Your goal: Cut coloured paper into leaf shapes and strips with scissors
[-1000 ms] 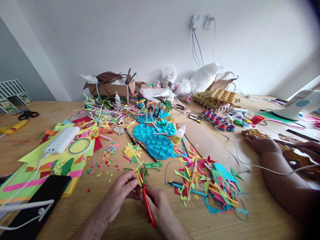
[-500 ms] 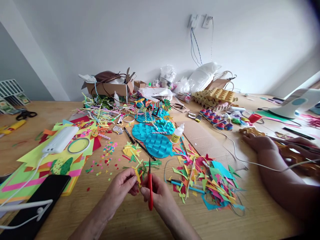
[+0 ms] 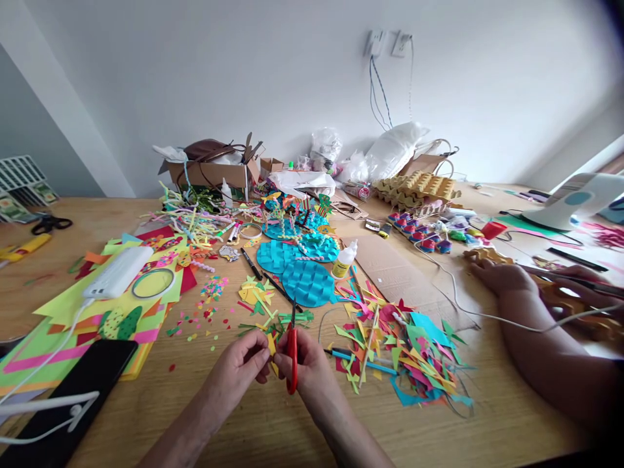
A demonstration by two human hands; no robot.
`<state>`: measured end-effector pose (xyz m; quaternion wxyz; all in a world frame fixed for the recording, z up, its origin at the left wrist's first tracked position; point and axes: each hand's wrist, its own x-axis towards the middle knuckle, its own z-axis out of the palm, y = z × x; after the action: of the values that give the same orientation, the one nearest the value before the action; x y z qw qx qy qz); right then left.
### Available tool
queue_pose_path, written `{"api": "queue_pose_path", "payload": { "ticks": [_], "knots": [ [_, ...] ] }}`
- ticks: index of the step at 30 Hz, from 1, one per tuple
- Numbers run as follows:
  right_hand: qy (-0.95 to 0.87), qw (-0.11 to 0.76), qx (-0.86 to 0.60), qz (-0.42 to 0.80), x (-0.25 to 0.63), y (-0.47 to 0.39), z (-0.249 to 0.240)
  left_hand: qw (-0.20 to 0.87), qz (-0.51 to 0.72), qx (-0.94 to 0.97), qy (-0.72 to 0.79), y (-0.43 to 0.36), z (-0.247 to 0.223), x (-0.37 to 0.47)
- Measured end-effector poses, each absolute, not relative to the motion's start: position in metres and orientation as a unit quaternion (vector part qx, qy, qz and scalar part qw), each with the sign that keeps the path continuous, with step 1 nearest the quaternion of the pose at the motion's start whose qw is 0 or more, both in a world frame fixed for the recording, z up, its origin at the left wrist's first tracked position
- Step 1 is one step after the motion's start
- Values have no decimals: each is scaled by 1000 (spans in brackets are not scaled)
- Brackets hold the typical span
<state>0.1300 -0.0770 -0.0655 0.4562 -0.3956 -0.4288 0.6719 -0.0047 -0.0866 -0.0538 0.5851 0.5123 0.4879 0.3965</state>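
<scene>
"From the head view, what are your hands doing?"

"My left hand [image 3: 238, 361] pinches a small yellow paper piece [image 3: 272, 345] between thumb and fingers. My right hand [image 3: 312, 374] grips the red-handled scissors [image 3: 292, 364], blades pointing away from me and seemingly together."

"Is the right hand on the paper too?"

"Its thumb and fingers are right beside it; I can't tell whether they touch."

"Where exactly is the yellow piece?"

"Between my two hands, above the counter [image 3: 273, 432], just left of the scissors. Green paper strips [image 3: 303, 316] lie just beyond."

"And around that?"

"Farther out, a yellow paper fish [image 3: 249, 294] lies to the left of a round blue woven shape [image 3: 307, 285], with a glue bottle [image 3: 344, 261] standing just behind the blue shape's right side. To my right is a heap of paper scraps [image 3: 424, 356]; to my left, a black phone [image 3: 90, 383]."

"Anyone else?"

"Yes, at far right another person's hand [image 3: 509, 279] rests by a piece of egg carton [image 3: 493, 255]."
</scene>
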Motion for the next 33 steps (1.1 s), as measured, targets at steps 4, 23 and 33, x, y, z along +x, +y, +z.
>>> {"api": "queue_pose_path", "payload": {
  "ticks": [4,23,33],
  "knots": [
    [-428,458,-394,672,128,-76,-66,581,402,501,500,-87,-51,-3],
    [-719,308,-458,422,148,-58,-37,496,255,652,514,-76,-58,-14],
    [-647,343,-475,488,144,-65,-57,531,350,576,514,-75,-56,-15]
  ]
}}
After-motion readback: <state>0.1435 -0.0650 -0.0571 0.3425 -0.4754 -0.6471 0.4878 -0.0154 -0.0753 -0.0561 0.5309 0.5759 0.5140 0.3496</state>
